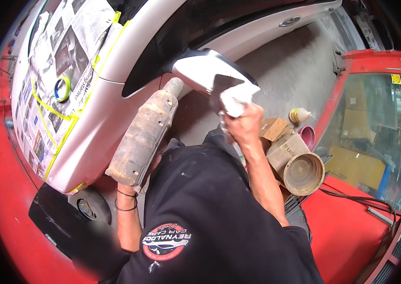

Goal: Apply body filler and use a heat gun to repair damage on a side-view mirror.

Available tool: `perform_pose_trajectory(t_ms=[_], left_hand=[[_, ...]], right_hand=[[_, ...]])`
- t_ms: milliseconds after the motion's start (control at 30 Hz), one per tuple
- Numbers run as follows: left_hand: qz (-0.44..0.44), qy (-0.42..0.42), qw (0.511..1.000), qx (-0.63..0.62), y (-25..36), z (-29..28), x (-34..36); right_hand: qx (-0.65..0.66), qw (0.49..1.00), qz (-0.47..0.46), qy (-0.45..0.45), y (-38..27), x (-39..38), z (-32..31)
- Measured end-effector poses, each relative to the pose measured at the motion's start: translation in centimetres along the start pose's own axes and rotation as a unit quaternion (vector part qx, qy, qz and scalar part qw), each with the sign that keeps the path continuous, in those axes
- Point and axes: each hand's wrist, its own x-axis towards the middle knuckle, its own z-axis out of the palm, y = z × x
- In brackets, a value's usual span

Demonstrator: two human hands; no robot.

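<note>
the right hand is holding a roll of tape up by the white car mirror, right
Not quite: the head view shows the right hand holding a crumpled white cloth or paper, not the roll of tape. It is up by the white car mirror.

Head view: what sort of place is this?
Likely an auto body or repair shop: a white car partly masked with newspaper and yellow tape, and a dirty metal cylinder, perhaps an exhaust part, over the left forearm.
</note>
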Motion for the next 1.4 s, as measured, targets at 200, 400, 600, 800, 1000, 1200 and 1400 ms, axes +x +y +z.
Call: perform_pose_trajectory(t_ms=[200, 400, 600, 800, 1000, 1200, 1400], left_hand=[[0.049, -0.034, 0.995, 0.085, -0.3, -0.9, -0.3], [0.055, -0.088, 0.988, 0.111, -1.9, 0.0, -0.9], [0.032, -0.088, 0.989, 0.111, -1.2, 0.5, -1.2], [-0.073, -0.067, 0.989, -0.113, -0.6, 1.1, -0.7], [0.075, -0.076, 0.977, 0.184, -1.6, 1.2, -0.2], [0.009, -0.072, 0.994, 0.085, 1.3, 0.2, 0.3], [-0.037, -0.08, 0.992, 0.091, -1.2, 0.3, -0.9]], right_hand=[[0.13, 0.972, 0.19, 0.054, 3.0, -2.5, -5.8], [0.033, 0.997, 0.072, 0.002, -0.9, 0.7, 1.0], [0.109, 0.966, 0.236, -0.006, 3.5, -3.4, -6.6], [0.132, 0.946, 0.294, -0.036, -0.8, -2.5, -4.2], [0.135, 0.955, 0.264, -0.016, -1.1, -0.3, -1.3], [0.139, 0.959, 0.246, -0.036, -0.7, -0.9, -2.4], [0.034, 0.977, 0.2, -0.058, -1.4, 0.2, -0.9]])
